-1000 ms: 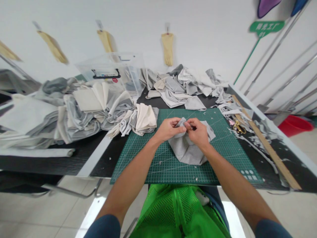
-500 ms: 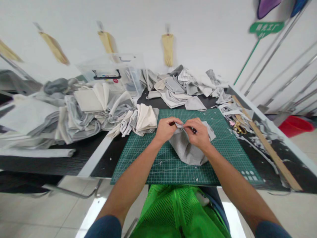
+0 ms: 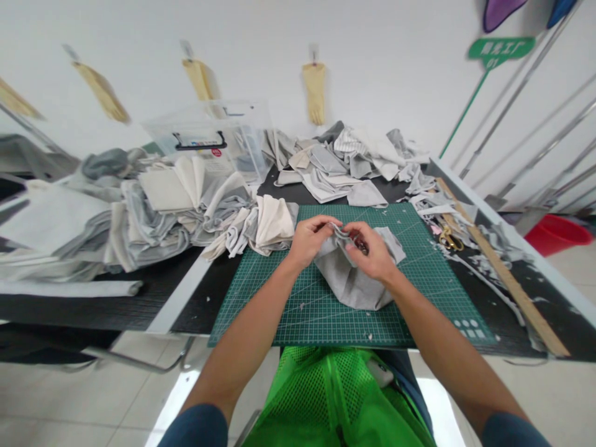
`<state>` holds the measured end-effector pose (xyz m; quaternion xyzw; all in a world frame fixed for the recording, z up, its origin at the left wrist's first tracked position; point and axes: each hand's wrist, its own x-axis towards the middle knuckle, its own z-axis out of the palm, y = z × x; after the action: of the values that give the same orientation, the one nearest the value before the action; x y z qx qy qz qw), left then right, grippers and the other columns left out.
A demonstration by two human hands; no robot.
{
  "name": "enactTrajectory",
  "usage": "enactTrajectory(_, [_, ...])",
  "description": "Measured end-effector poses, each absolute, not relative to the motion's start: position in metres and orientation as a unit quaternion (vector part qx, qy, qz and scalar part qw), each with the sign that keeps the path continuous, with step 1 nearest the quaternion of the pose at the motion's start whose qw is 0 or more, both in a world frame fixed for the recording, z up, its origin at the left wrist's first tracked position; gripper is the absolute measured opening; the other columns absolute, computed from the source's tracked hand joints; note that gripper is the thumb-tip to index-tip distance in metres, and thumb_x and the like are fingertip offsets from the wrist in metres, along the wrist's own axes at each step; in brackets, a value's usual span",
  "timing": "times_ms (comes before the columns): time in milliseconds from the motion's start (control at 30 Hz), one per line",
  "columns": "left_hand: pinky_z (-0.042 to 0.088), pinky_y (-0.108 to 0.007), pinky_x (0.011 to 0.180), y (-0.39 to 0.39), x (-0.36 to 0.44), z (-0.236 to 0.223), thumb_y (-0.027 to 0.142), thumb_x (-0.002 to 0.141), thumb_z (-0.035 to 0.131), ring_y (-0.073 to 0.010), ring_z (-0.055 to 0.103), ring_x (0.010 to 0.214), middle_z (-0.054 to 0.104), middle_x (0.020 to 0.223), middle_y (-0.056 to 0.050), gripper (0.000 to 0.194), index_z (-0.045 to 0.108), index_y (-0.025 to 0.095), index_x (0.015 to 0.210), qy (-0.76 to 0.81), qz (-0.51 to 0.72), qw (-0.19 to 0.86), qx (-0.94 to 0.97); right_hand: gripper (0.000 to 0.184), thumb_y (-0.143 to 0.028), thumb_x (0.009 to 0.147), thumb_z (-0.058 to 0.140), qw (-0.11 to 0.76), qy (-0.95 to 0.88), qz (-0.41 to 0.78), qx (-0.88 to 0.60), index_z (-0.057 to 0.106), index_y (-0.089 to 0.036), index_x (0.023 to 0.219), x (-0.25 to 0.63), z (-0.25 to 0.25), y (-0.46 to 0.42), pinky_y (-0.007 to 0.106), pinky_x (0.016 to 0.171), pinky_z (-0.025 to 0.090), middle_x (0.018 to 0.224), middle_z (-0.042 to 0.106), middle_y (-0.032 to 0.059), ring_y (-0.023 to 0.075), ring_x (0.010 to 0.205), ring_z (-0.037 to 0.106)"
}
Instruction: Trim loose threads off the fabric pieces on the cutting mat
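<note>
A piece of grey cloth (image 3: 356, 287) lies bunched on a green cutting mat (image 3: 298, 326), its upper edge lifted off the mat. My left hand (image 3: 310, 241) pinches that raised edge between thumb and fingers. Just to the right, my right hand (image 3: 370, 248) is closed at the same edge, thumb and fingertips against the fabric. A small dark object (image 3: 361, 244) shows within the right hand's fingers; its kind is too small to make out. Between the hands the edge is folded and wavy. The fingertips partly hide the cloth there.
Heaps of folded cloth (image 3: 153, 205) lie left, beside a clear plastic box (image 3: 209, 133). More fabric pieces (image 3: 344, 161) pile up at the back. On the right are gold-handled scissors (image 3: 449, 239), a long wooden ruler (image 3: 507, 273) and scraps. A red bucket (image 3: 554, 234) stands beyond the table.
The raised cloth edge first stood up in a tip, then was stretched flat between my fingers, and now folds between them. My hands have shifted only slightly; the dark object shows more.
</note>
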<state>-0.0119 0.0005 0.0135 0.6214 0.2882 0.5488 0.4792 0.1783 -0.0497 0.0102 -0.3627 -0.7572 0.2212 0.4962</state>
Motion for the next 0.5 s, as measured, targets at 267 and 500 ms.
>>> enactTrajectory(267, [0.05,-0.022,0.067,0.003,-0.01,0.011,0.04,0.074,0.083,-0.0108,0.063,0.068,0.073,0.08,-0.002,0.03,0.073,0.016,0.089,0.303,0.545,0.585,0.519,0.04,-0.03,0.093,0.056,0.514,-0.698,0.312,-0.391,0.056,-0.023,0.132,0.184,0.007,-0.037,0.037,0.086,0.054,0.128,0.065,0.0112,0.0214,0.102,0.064])
enactTrajectory(500, [0.047,-0.021,0.064,0.002,-0.009,0.01,0.035,0.077,0.079,-0.0105,0.061,0.068,0.073,0.078,-0.003,0.023,0.076,0.015,0.087,0.338,0.532,0.506,0.589,0.062,-0.043,0.096,0.058,0.487,-0.716,0.193,-0.462,0.045,-0.022,0.152,0.188,-0.002,-0.031,0.04,0.085,0.056,0.116,0.073,0.0107,0.0232,0.092,0.07])
